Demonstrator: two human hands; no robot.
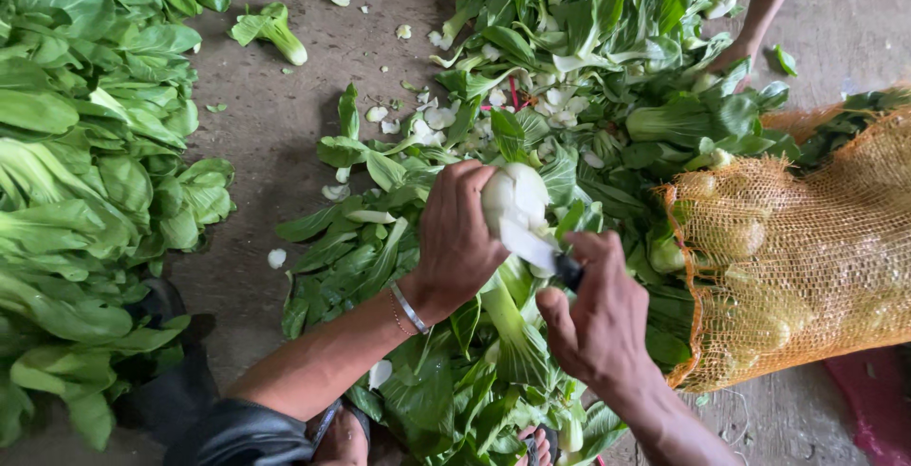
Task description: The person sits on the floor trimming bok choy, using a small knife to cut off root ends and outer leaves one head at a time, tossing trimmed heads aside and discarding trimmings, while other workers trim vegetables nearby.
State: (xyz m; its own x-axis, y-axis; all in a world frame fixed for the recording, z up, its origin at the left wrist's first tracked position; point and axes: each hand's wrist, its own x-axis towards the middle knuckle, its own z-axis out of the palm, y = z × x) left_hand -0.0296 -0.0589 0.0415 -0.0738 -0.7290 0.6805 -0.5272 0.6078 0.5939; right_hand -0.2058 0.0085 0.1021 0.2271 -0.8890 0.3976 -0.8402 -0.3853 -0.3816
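My left hand (455, 238) grips a bok choy (515, 198) by its pale white base, leaves hanging down toward me. My right hand (598, 314) holds a knife (531, 246) with a dark handle; its flat blade lies against the white base of the bok choy. A metal bangle circles my left wrist. Below both hands lies a heap of loose green leaves (446, 381).
A trimmed bok choy pile (85, 172) fills the left. An orange mesh sack (797, 257) of bok choy lies at the right. More bok choy (588, 58) is heaped behind. Another person's arm (769, 1) reaches in at top right. White trimmings (418, 124) litter the concrete floor.
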